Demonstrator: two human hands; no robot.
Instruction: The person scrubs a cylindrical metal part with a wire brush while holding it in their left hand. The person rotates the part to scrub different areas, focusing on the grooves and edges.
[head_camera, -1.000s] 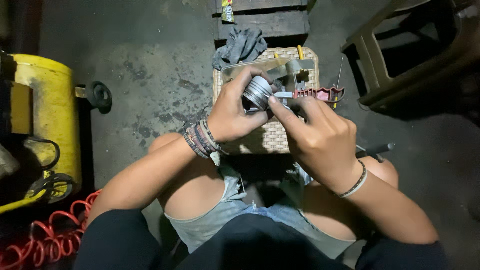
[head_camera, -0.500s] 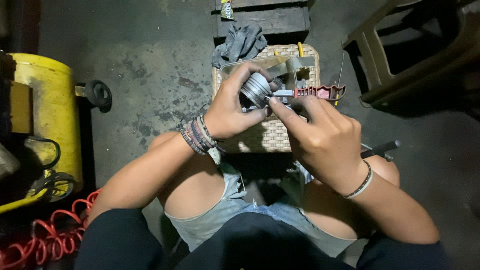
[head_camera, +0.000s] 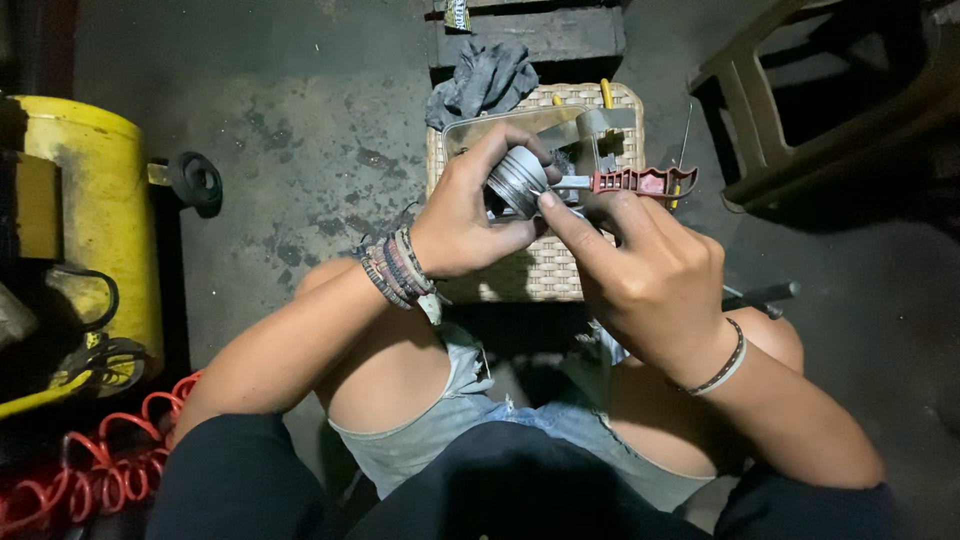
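- Head view: your left hand (head_camera: 470, 215) is wrapped around a grey metal piston (head_camera: 517, 182), thumb on the near side, fingers curled over the top. It's held in the air above the woven stool (head_camera: 540, 275), just in front of the metal tray (head_camera: 520, 125).
- Your right hand (head_camera: 650, 275) is at 3 o'clock of the piston, index finger (head_camera: 565, 215) pressed on its ringed side, other fingers curled shut. A red-handled tool (head_camera: 640, 181) sticks out at 2 o'clock; can't tell if you're actually gripping it.
- Handling, judged: solid metal, stiff, hefty for its size. It looks greasy, so slippery. Grip the plain skirt, not the grooved ring band; the rings are likely thin and easy to snap.
- Around: grey rag (head_camera: 485, 80) at 12 o'clock of the tray, yellow tank (head_camera: 90, 200) at 9, red coiled hose (head_camera: 110, 460) at 7, on the concrete floor (head_camera: 300, 130).
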